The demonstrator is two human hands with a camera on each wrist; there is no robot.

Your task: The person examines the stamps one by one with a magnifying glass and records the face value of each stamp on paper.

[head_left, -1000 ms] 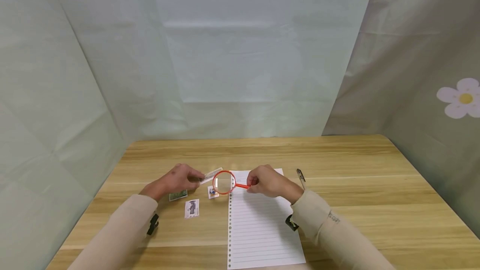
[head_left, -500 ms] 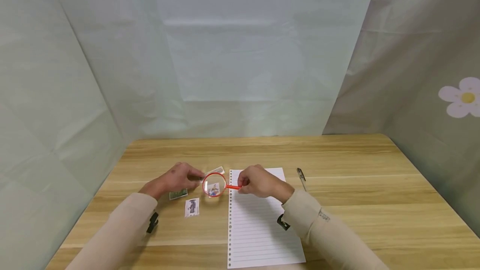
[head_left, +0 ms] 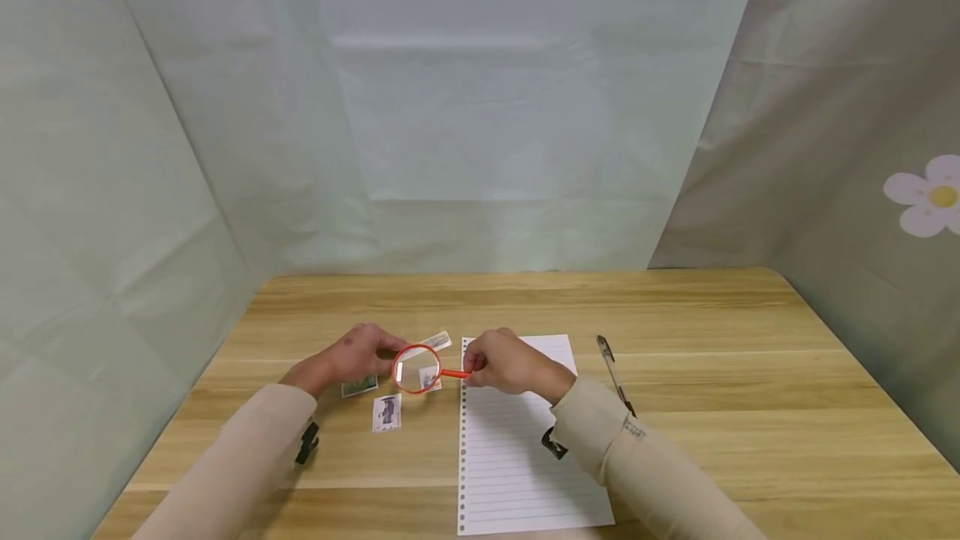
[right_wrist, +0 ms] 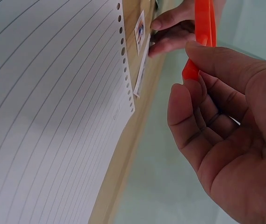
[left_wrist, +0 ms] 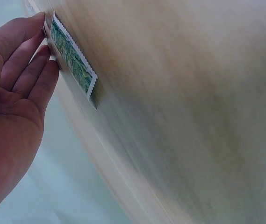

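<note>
Wooden table (head_left: pixel 675 315) w/ pale cloth backdrop. Right hand (head_left: pixel 510 363) pinches the orange handle of a magnifying glass (head_left: pixel 417 370), lens held above a small stamp (head_left: pixel 429 377). Left hand (head_left: pixel 351 359), fingers fairly straight, rests by a green stamp (head_left: pixel 358 387). Lens prob. light, rigid, scratchable: best held by handle. Stamps thin, flimsy; lift by edges.

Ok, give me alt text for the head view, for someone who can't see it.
A right hand holds an orange magnifying glass over a small stamp on a wooden table. The left hand rests beside more stamps, with lined paper and a pen right.
</note>
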